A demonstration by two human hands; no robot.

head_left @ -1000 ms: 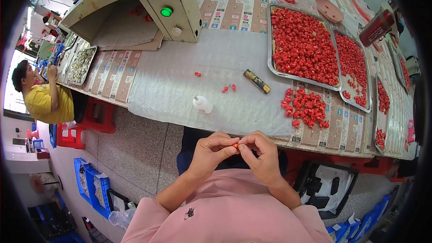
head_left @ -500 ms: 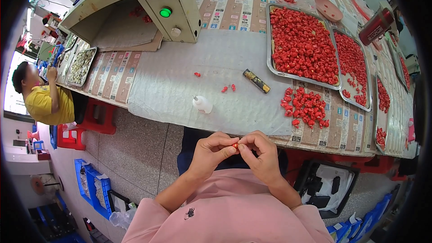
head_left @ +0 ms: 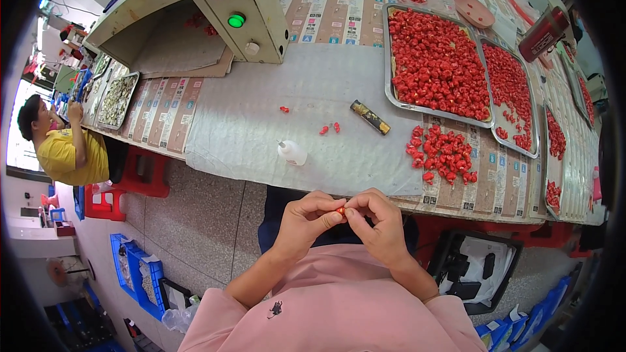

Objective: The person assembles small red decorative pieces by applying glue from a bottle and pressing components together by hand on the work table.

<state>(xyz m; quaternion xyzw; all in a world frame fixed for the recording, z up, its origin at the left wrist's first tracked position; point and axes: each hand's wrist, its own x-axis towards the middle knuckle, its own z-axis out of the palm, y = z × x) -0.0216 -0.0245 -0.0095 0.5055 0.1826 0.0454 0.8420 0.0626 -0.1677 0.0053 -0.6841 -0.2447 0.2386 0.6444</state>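
Shiny metal tray (head_left: 389, 58), matt grey cloth table cover (head_left: 261, 124), glossy white plastic bottle (head_left: 293, 152)

Both forearms, sleeved in pink, are brought in from the lower edge and bent toward each other. The left hand (head_left: 305, 220) and the right hand (head_left: 381, 225) are held close together, fingertips pinched and meeting at the middle, wrists slightly flexed.
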